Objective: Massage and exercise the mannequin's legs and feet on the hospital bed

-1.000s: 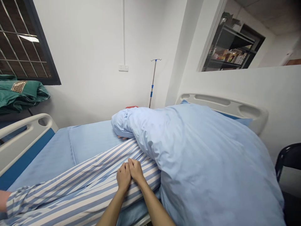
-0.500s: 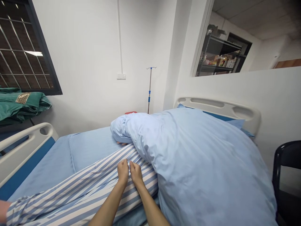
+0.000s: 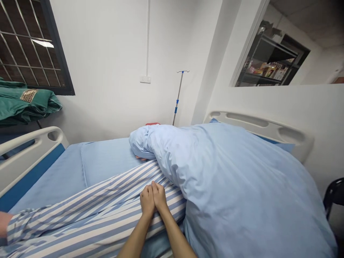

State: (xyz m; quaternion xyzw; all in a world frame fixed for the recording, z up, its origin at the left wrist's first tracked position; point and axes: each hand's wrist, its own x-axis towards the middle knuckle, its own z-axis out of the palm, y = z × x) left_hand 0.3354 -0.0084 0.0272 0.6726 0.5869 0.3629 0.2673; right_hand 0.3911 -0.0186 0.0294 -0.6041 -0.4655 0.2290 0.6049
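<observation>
My left hand (image 3: 147,201) is curled into a loose fist over the thigh of a person lying on the bed. My right hand (image 3: 160,197), closed likewise, is pressed against its inner side. Nothing shows between the fingers, though their undersides are hidden. Beneath both hands are blue-and-white striped trousers (image 3: 113,215). To the right, a light blue quilt (image 3: 228,179) covers the person's upper body. Fingers of the person's hand (image 3: 141,158) peek out from under the quilt's edge, and a bare ankle (image 3: 4,224) shows at the far left.
The bed has a footboard (image 3: 34,157) at left and a headboard (image 3: 268,125) at right. Behind it stand an IV pole (image 3: 178,95) and a red object (image 3: 152,124). Folded green cloth (image 3: 29,104) lies under the barred window. A black chair (image 3: 334,195) is at the right edge.
My two fists, slightly apart before, are now touching side by side over the thigh. The camera view has shifted and tilted a little. The quilt and legs look unmoved.
</observation>
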